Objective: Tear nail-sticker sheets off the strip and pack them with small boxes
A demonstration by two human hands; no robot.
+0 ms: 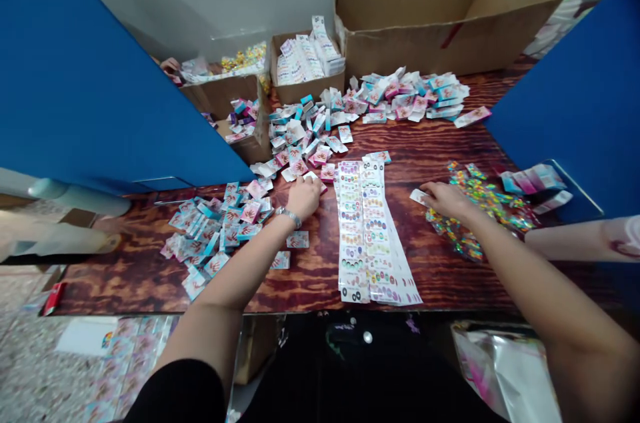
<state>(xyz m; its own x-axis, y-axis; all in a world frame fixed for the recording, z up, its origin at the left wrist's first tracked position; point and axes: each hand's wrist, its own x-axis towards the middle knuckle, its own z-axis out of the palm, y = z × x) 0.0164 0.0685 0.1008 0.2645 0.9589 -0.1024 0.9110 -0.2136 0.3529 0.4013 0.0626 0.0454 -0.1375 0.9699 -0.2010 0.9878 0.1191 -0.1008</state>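
My left hand (304, 199), with a bracelet at the wrist, is at the near edge of the heap of small printed boxes (295, 159). Its fingers are closed on a small box (311, 175) with a white flap, mostly hidden by the hand. On the right, my right hand (444, 201) pinches a small white card (419, 197), beside the pile of bright yellow-green wrapped pieces (480, 193). Long strips of nail stickers (367, 229) lie between the two hands, overlapping and fanned at the near end.
More small boxes (215, 229) lie at left. Behind stand a large cardboard carton (390, 49), a smaller carton of sticker strips (307, 91) and another open carton (257, 126). Blue panels (100, 76) flank the table. A bottle (80, 196) lies left; a pale cylinder (575, 239) is right.
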